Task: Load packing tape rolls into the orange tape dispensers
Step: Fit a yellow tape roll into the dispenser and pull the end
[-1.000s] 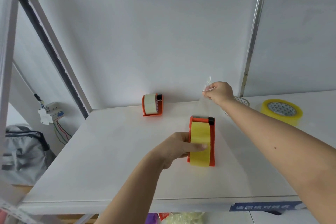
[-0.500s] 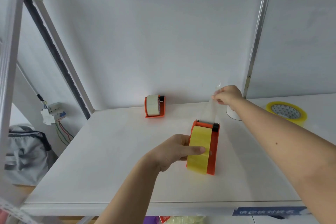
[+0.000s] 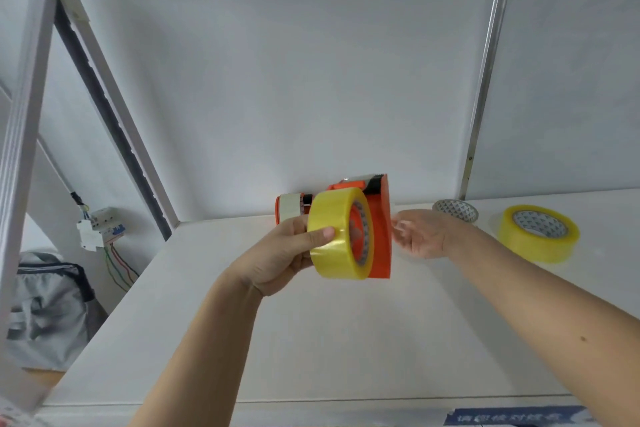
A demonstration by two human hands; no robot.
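My left hand holds an orange tape dispenser up above the white shelf, with a yellow tape roll seated in it and my thumb pressed on the roll. My right hand hovers just right of the dispenser, fingers spread, holding nothing. A second orange dispenser with a pale roll stands at the back of the shelf, partly hidden behind the held one. A loose yellow tape roll lies flat at the right.
A whitish tape roll lies behind my right hand. The white shelf has a metal upright at the back right and slanted frame posts at the left. A grey bag and wired switch box sit left of the shelf.
My left hand lifted the dispenser off the shelf and turned it side-on. My right hand let go of the pulled tape strip and dropped beside the dispenser, fingers apart.
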